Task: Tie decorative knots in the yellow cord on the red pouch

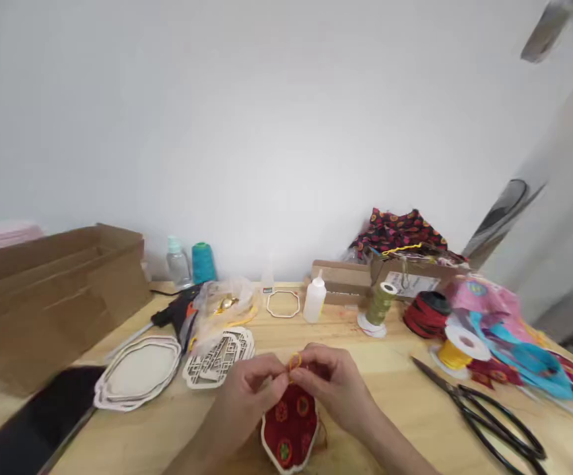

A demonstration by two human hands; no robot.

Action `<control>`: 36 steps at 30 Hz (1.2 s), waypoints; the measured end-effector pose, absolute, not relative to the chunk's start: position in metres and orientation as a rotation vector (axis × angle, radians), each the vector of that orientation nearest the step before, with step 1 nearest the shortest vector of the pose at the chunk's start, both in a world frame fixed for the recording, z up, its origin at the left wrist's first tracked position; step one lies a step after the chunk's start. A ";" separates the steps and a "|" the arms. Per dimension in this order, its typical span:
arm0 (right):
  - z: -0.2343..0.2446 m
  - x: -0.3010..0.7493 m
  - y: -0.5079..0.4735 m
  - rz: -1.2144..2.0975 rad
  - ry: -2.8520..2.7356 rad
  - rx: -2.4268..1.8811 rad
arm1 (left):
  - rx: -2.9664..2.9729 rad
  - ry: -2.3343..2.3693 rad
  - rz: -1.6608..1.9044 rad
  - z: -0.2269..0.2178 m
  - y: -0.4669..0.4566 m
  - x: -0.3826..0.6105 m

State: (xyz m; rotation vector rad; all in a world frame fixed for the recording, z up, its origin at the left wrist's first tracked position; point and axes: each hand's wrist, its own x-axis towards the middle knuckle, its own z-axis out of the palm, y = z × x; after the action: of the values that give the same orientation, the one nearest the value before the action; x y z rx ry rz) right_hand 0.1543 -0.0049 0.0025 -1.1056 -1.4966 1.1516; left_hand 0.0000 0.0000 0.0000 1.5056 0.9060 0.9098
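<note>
Low in the middle of the head view lies a red patterned fabric piece (294, 425) with a pale scalloped rim. At its top end a yellow cord (295, 361) forms a small loop. My left hand (261, 389) pinches the cord from the left, thumb and forefinger together. From the right my right hand (329, 382) pinches the same cord, its fingertips almost meeting the left ones. The fingers cover where the cord joins the fabric piece.
Black-handled scissors (484, 415) lie at the right beside a yellow cord spool (457, 349). White lattice frames (217, 359) and pale scalloped blanks (138, 373) lie at the left, near a cardboard box (59, 303). A white squeeze bottle (315, 300) stands behind my hands.
</note>
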 end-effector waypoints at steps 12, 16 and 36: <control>0.009 0.153 -0.005 1.512 -1.061 -1.029 | 1.570 1.030 0.943 0.000 -0.001 -0.002; 0.008 0.151 -0.007 1.556 -0.983 -1.021 | 1.782 1.233 1.011 -0.003 -0.001 -0.002; -0.003 0.141 -0.009 1.554 -0.880 -1.052 | 2.349 1.188 1.408 -0.013 0.002 -0.002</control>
State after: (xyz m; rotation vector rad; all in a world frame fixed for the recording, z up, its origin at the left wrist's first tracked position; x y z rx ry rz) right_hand 0.1406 -0.0087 -0.0032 -1.0525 -0.8801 1.5543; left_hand -0.0017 0.0018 -0.0126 2.3492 1.1875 1.4078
